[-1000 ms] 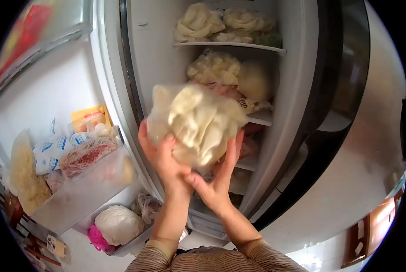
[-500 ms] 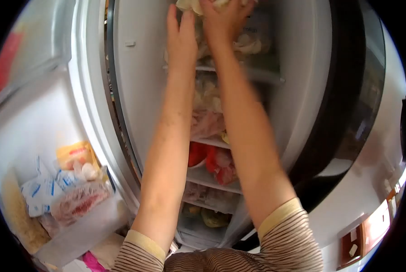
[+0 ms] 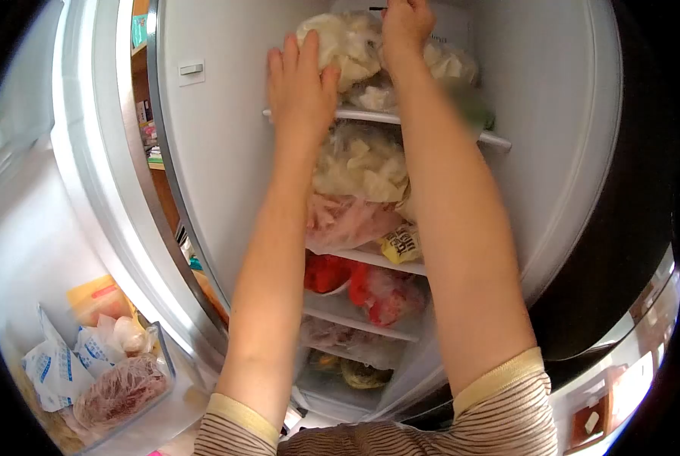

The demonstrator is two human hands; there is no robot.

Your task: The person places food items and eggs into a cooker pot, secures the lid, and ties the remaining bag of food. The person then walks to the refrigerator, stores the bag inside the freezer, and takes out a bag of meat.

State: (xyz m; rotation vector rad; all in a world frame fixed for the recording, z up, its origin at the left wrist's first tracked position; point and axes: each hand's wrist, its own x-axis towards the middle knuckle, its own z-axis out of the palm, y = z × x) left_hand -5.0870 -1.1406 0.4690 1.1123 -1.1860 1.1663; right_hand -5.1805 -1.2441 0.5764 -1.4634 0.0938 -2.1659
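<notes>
The bag (image 3: 345, 53) is at 12 o'clock in the view, at the top shelf (image 3: 370, 116). It is clear plastic, crumpled and shiny in places, bulging with pale cream lumps that look folded and bunched together. Its outline is rounded, and it partly overlaps a smaller bag (image 3: 375, 99) of like colour at 5 o'clock; whether its base rests on the shelf, I cannot tell.

The left hand (image 3: 302, 87) is at 8 o'clock of the bag, its fingers straight and spread, the thumb apart, laid along the bag's side. The right hand (image 3: 407, 34) is at 2 o'clock, just beside the bag, fingers bent; the upper border cuts them off, so I cannot tell whether they grip anything.

Past the right hand, at 3 o'clock, sits another pale bag (image 3: 450, 62), with a blurred green bundle (image 3: 473, 110) at 4 o'clock. The shelf's front edge slants down towards 4 o'clock. One gap lies between the left hand and the 9 o'clock wall (image 3: 218, 129); another between the green bundle and the 3 o'clock wall (image 3: 549, 91). At 6 o'clock, a lower bag (image 3: 362, 167) reaches close under the shelf.
</notes>
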